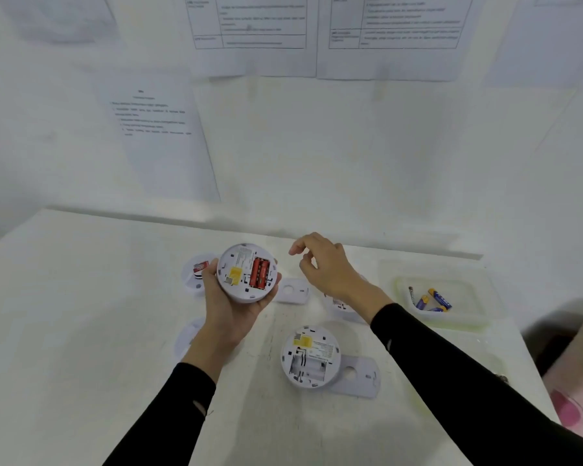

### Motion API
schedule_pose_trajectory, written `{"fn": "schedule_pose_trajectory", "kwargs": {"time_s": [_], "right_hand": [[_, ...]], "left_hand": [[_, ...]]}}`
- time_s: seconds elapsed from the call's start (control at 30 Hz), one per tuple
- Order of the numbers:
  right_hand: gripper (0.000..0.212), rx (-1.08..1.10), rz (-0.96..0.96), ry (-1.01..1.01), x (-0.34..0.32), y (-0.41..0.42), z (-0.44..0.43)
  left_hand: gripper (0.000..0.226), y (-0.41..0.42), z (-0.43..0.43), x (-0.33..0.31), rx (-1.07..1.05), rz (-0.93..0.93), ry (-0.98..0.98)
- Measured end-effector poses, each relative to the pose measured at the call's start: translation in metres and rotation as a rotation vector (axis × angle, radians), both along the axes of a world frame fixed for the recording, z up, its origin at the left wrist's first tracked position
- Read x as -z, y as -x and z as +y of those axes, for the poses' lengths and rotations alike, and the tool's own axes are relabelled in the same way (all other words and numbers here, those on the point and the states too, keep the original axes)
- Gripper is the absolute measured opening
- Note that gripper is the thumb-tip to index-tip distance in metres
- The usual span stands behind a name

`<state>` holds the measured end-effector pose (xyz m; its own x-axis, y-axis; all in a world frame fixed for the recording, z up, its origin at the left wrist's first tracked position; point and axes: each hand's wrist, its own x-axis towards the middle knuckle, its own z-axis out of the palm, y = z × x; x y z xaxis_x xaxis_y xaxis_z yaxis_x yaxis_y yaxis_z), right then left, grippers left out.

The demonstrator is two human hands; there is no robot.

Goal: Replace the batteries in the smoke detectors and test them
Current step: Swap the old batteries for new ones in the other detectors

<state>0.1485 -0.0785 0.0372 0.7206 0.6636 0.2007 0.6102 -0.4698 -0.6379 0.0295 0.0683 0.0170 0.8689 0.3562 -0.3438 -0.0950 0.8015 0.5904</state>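
Head view: left hand point(230, 314) grip around round white plastic detector point(248, 272); right hand point(329, 269) grip loosely apart.

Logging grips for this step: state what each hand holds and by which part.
The left hand grips the smoke detector by its outer rim, battery side up. The right hand holds nothing.

Held in left hand point(228, 314) above table point(81, 297), left of centre: detector point(248, 272), two batteries point(260, 273) in its compartment. Nearer front, at centre: second detector point(310, 356), lying partly on mounting plate point(360, 378). Far right: tray point(472, 307) with loose batteries point(433, 301) inside.
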Motion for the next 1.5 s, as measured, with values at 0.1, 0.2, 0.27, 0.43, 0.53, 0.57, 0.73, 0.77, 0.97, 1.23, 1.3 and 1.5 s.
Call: {"fn": "schedule_pose_trajectory", "kwargs": {"time_s": [0.1,0.2,0.27,0.43,0.53,0.57,0.73,0.77,0.97,1.23,1.3,1.5], "right_hand": [[0.027,-0.015,-0.037,-0.057,-0.016,0.016,-0.012],[0.029,0.015,-0.127,0.000,-0.023,0.023,-0.024],[0.026,0.066,-0.178,0.035,-0.025,0.024,-0.032],[0.028,0.176,-0.192,0.063,-0.031,0.024,-0.048],[0.025,0.226,-0.062,0.004,-0.033,0.025,-0.056],[0.023,0.233,-0.008,-0.026,-0.035,0.024,-0.060],[0.012,0.203,0.130,-0.111,-0.036,0.026,-0.075],[0.012,0.207,0.132,-0.139,-0.035,0.028,-0.079],[0.016,0.308,0.095,-0.280,-0.039,0.024,-0.097],[0.022,0.393,0.100,-0.316,-0.039,0.020,-0.109],[0.027,0.381,0.099,-0.314,-0.038,0.023,-0.111],[0.010,0.338,0.157,-0.278,-0.034,0.020,-0.125]], "left_hand": [[0.063,-0.008,-0.021,-0.008,0.064,-0.011,0.002],[0.060,-0.014,-0.041,-0.012,0.136,-0.051,-0.043],[0.060,-0.019,-0.053,-0.013,0.173,-0.081,-0.079],[0.053,-0.031,-0.076,-0.018,0.194,-0.134,-0.134],[0.053,-0.037,-0.086,-0.019,0.190,-0.132,-0.158],[0.054,-0.039,-0.089,-0.020,0.196,-0.133,-0.164],[0.058,-0.048,-0.101,-0.021,0.217,-0.136,-0.165],[0.061,-0.050,-0.103,-0.022,0.223,-0.138,-0.169],[0.054,-0.059,-0.117,-0.027,0.297,-0.200,-0.154],[0.050,-0.066,-0.133,-0.029,0.357,-0.184,-0.168],[0.052,-0.066,-0.137,-0.023,0.367,-0.149,-0.176],[0.060,-0.068,-0.145,-0.013,0.373,-0.098,-0.128]]}}
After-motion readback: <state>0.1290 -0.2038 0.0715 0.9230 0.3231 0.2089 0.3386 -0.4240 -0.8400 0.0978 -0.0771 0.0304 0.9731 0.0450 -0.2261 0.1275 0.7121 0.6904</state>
